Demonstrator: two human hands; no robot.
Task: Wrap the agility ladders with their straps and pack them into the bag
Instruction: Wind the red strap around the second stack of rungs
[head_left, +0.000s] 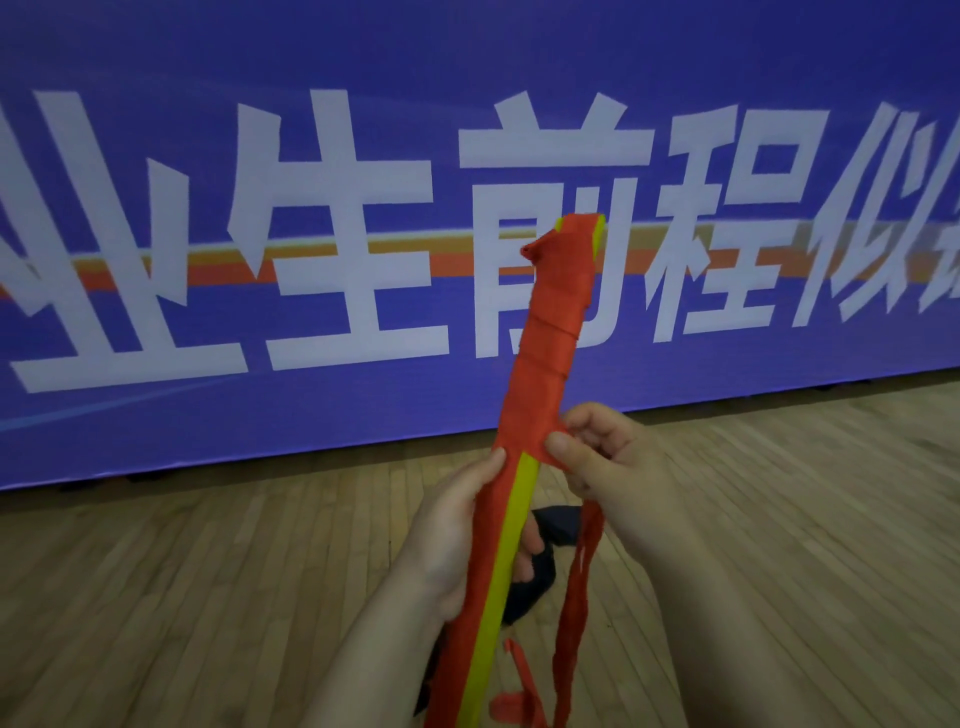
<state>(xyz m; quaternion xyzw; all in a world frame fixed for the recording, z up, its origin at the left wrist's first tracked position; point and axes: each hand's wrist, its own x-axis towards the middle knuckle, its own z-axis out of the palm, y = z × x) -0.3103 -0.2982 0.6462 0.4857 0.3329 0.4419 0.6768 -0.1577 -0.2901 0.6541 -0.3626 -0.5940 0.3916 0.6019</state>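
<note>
Head view, mid-wrap by the look of it: upper stretch of the agility ladder bundle (545, 332) already bound in spiral turns of the red strap (575, 597), lower stretch bare, with yellow rungs showing. Held up slanted, top leaning right, in front of the banner and above the wooden floor (208, 597). Gripped low down by the left hand (462, 535), fingers curled round the bundle. Pinched at the lowest turn by the right hand (618, 483), thumb and curled fingers on the strap, loose tail hanging beneath to the bottom edge. Next, probably: carry the strap behind and round again, keep it taut, lay each turn just below the last, save enough tail to tie off. Packing not yet begun; dark cloth shape (550, 530) on the floor behind the hands, possibly the bag, hard to tell. Readable on the blue banner (156, 78), in large white characters: 业生前程似, then a cut-off character at the right edge; no brand visible on ladder or strap
</note>
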